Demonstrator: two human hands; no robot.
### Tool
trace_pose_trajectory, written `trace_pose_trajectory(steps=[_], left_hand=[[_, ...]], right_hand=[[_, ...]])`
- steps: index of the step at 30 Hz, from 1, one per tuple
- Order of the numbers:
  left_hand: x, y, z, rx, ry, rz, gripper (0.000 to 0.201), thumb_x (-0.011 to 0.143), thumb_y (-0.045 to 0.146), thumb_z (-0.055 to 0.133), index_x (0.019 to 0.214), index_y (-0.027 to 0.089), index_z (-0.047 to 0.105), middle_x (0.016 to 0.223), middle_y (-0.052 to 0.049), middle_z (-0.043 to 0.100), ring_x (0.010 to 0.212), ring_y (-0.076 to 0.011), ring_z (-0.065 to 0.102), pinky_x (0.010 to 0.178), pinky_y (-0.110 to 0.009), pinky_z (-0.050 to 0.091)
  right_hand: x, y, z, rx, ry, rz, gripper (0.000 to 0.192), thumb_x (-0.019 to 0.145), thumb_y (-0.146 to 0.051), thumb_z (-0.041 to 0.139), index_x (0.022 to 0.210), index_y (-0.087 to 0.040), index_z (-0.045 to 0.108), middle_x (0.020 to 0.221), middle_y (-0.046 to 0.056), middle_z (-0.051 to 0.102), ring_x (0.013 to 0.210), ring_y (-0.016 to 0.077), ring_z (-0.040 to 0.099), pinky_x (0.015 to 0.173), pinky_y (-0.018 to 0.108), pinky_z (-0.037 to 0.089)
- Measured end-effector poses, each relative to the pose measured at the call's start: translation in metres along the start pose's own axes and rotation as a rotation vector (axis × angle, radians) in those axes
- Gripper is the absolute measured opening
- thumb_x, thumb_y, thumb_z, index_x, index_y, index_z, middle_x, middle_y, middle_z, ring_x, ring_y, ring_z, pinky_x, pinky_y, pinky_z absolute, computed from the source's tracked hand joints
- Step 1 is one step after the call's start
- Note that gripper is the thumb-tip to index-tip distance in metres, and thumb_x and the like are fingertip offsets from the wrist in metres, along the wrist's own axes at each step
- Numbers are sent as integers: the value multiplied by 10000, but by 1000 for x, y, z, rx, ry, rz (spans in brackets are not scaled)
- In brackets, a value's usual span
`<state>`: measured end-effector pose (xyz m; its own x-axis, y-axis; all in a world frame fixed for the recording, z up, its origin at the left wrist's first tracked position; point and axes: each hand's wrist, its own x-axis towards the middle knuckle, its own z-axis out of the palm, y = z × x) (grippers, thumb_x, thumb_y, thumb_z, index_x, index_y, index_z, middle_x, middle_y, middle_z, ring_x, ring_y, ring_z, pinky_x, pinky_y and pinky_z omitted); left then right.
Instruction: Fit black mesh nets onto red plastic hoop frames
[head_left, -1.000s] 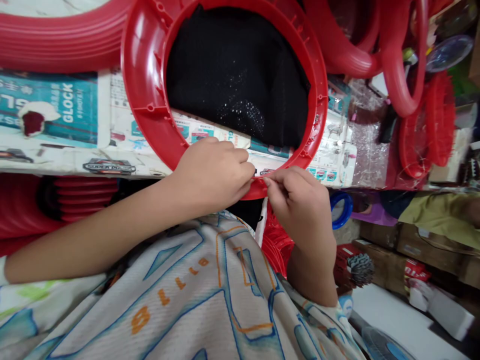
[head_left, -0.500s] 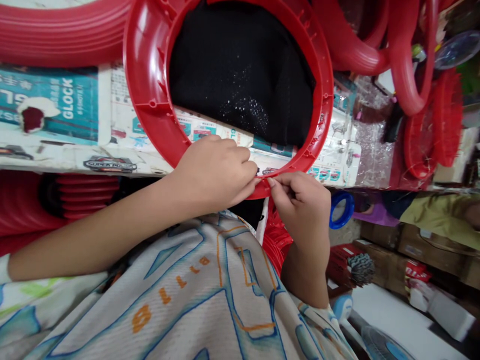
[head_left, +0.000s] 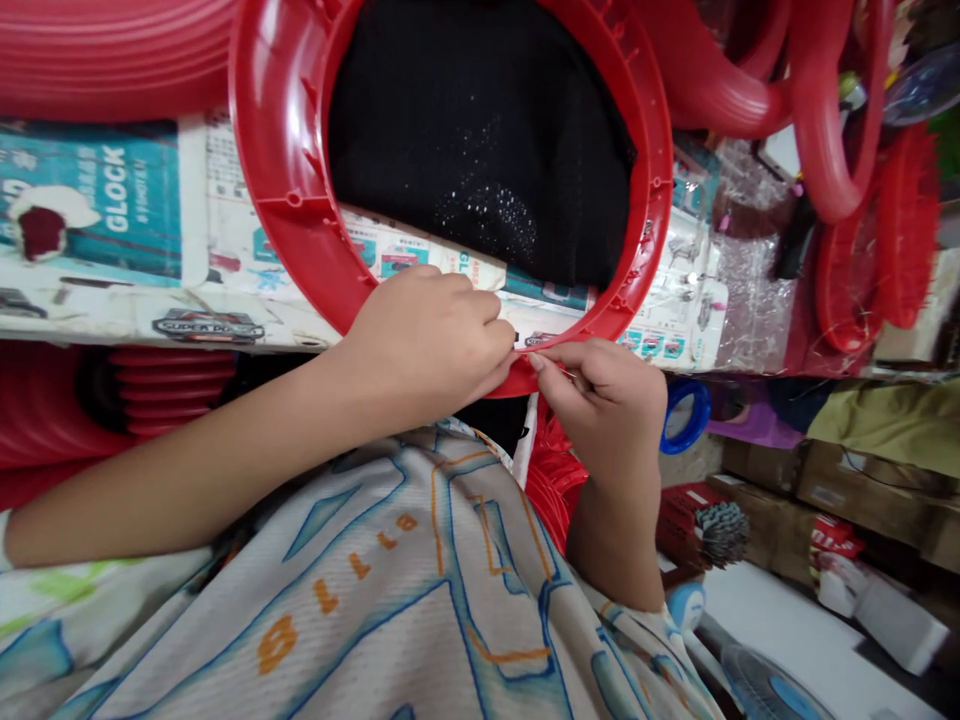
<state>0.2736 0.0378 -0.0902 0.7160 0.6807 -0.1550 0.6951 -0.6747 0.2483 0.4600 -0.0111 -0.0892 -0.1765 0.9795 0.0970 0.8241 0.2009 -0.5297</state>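
A large red plastic ring (head_left: 285,200) with small pegs and ribs on its inner side lies on the cardboard-covered table, its near edge jutting out toward my body. Black fabric (head_left: 480,130) with white specks shows through its opening. My left hand (head_left: 431,340) is closed at the near rim, fingers curled and thumb against the edge. Right beside it, my right hand (head_left: 604,400) pinches the same stretch of rim between thumb and forefinger. The fingertips of both hands almost meet there. Any small part between them is too small to make out.
Ribbed red rings (head_left: 112,60) lie at the left and back right. A toothed red ring (head_left: 847,270) stands at the right. Red parts hang below the table edge, near a blue ring (head_left: 686,415). Cardboard boxes (head_left: 855,480) and a fan (head_left: 772,685) stand lower right.
The view has shifted slightly, so the ring looks a little larger and nearer. My right hand has moved slightly at the rim; both hands keep their closed grip.
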Motion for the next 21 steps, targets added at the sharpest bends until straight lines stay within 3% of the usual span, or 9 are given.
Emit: trace_pose_trajectory(steps=[4, 11, 17, 21], left_hand=[[-1, -1, 2, 2, 34, -6, 446, 986, 290, 336, 764, 173, 705, 760, -107, 689, 826, -286, 689, 603, -352, 348], [-5, -6, 8, -7, 186, 46, 490, 973, 362, 329, 689, 173, 681, 667, -80, 647, 705, -250, 658, 559, -339, 312], [-1, -2, 2, 1, 39, -19, 523, 978, 327, 292, 718, 137, 705, 685, -89, 629, 759, -263, 663, 608, -337, 392], [1, -1, 2, 56, 28, 10, 575, 974, 321, 223, 678, 143, 682, 647, -83, 598, 741, -255, 661, 573, -314, 359]], right_hand=[[-3, -7, 3, 91, 58, 120, 121, 841, -196, 699, 743, -222, 765, 650, -26, 689, 543, 110, 557, 547, 262, 394], [-7, -15, 8, 178, 114, 230, 163, 815, -153, 714, 660, -203, 726, 594, -54, 629, 532, 79, 510, 554, 247, 378], [-9, -19, 9, 145, 92, 324, 168, 819, -207, 711, 651, -218, 713, 523, -65, 523, 499, 84, 447, 543, 254, 367], [-10, -17, -3, 103, 49, 324, 106, 823, -235, 733, 718, -242, 745, 518, -70, 492, 499, 90, 435, 530, 260, 352]])
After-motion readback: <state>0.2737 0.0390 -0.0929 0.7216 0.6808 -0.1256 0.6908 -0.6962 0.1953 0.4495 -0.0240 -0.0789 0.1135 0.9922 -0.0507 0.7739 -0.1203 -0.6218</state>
